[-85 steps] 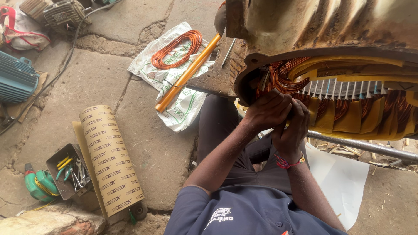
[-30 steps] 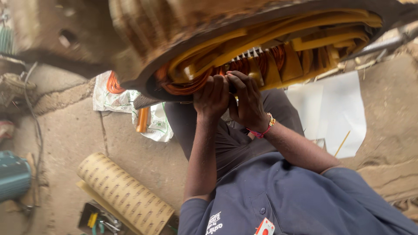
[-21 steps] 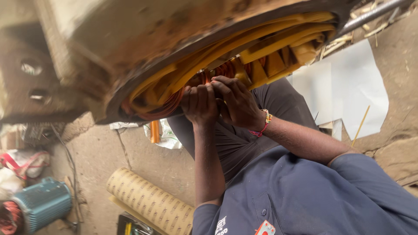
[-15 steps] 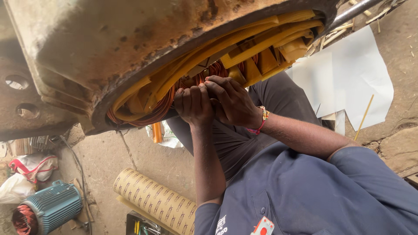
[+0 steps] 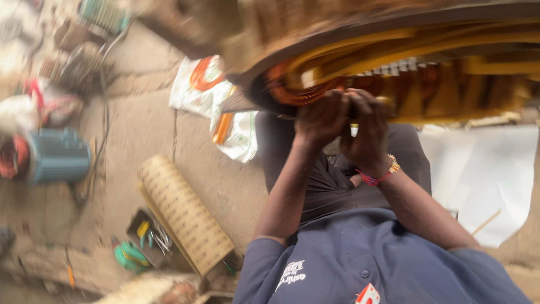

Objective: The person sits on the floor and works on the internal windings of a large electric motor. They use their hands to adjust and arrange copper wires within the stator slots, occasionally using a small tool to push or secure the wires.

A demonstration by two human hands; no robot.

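Observation:
A large rusty electric motor stator [image 5: 394, 50] fills the top of the blurred head view, with copper windings [image 5: 298, 90] and yellow insulation strips [image 5: 484, 62] in its bore. My left hand [image 5: 322, 119] and my right hand [image 5: 368, 130] are raised side by side at the lower rim of the bore, fingers curled against the copper windings. What the fingers pinch is hidden by blur. A beaded bracelet sits on my right wrist.
On the concrete floor lie a roll of patterned insulation paper [image 5: 185, 214], a small tray of tools [image 5: 149, 236], a blue motor [image 5: 56, 155], a white bag with an orange wire coil [image 5: 199, 84] and a white sheet [image 5: 484, 180].
The view has swung back toward the right and lower; the stator now sits at the top right. Both hands stay pressed at the windings.

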